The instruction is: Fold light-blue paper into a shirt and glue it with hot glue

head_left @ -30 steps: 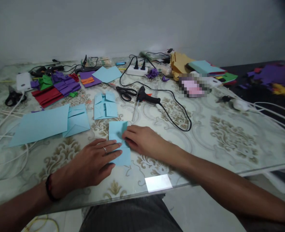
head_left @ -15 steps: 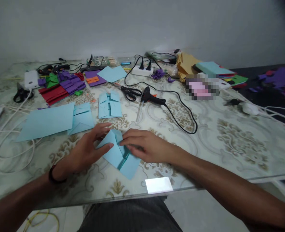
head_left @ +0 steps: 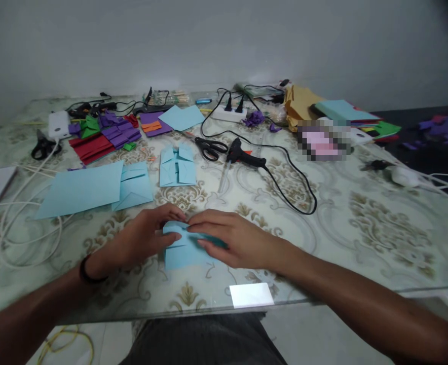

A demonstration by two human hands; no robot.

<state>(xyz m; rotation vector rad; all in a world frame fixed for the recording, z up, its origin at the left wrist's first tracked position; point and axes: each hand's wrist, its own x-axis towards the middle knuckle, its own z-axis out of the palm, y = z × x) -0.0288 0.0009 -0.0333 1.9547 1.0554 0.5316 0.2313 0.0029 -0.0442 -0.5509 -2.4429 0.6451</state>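
Note:
A folded sheet of light blue paper [head_left: 182, 257] lies on the table in front of me, its far edge curled upward. My left hand [head_left: 146, 230] grips it from the left, thumb on top and fingers at the far edge. From the right, my right hand [head_left: 231, 235] holds the same sheet, with its fingertips at the far edge and its thumb lower down. That hand covers the sheet's right part. Beyond them sits another folded light blue paper [head_left: 177, 170], creased with flaps meeting at a middle slit.
To the left are more light blue sheets [head_left: 83, 188] and a white cable [head_left: 3, 243]. Black-handled scissors [head_left: 211, 148] and a glue gun [head_left: 247, 155] with its looping cord lie beyond my hands. A power strip [head_left: 229, 113] and coloured papers [head_left: 106, 133] are farther back.
The blue sheet has been turned so its edge now runs roughly level before me, and its far edge is curled up. Both hands have shifted with it and stay on it.

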